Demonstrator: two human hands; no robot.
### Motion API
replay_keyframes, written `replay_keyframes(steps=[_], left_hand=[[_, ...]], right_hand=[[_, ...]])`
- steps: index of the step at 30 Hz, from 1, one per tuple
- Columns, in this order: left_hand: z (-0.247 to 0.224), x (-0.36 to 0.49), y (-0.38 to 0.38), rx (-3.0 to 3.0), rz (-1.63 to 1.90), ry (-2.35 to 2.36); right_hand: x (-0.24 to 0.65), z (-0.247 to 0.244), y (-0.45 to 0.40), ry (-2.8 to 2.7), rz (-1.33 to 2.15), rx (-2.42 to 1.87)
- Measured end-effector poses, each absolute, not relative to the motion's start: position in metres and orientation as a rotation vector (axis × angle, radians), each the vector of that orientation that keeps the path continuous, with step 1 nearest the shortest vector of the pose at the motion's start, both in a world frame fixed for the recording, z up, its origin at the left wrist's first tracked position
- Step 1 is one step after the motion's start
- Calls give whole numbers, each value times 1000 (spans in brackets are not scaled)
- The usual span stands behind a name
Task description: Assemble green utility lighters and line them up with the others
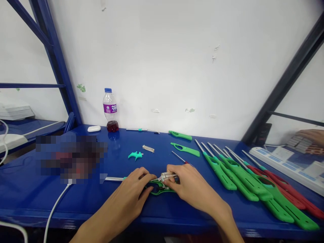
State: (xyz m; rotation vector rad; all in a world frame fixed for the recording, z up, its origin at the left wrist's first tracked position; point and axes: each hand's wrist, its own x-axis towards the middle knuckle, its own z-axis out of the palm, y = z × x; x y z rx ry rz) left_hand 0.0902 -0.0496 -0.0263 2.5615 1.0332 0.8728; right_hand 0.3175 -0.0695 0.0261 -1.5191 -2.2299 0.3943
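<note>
A green lighter body [158,192] with a metal tube [113,179] lies near the front of the blue table. Its inside is exposed. My left hand [129,192] grips the body where the tube joins it, thumb and fingers bent round it. Over the body's right part, my right hand [193,187] pinches a small clear part with metal bits [167,176]. Behind the hands lie a teal trigger piece [135,155], a small clear component [148,149], two green shell halves [186,149] and a screwdriver with a thin shaft [178,156].
Several green and red long lighters [243,179] lie at right, beside a white power strip [288,168]. A bottle [110,111], a white case [94,129] and a metal tube assembly [141,130] stand or lie near the wall. A white cable [57,207] crosses the left side.
</note>
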Motion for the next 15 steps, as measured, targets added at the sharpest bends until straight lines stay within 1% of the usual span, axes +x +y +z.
replay_keyframes(steps=[6,10,15], left_hand=[[-24,91,-47,2565,845,1049],[-21,91,-46,2546,828,1053],[-20,91,-46,2501,802,1040]], right_hand=[[306,22,-70,-2123,384,-1690],[300,18,-66,-1972,513,-1732],[304,13,-61,-1862,701,-1671]])
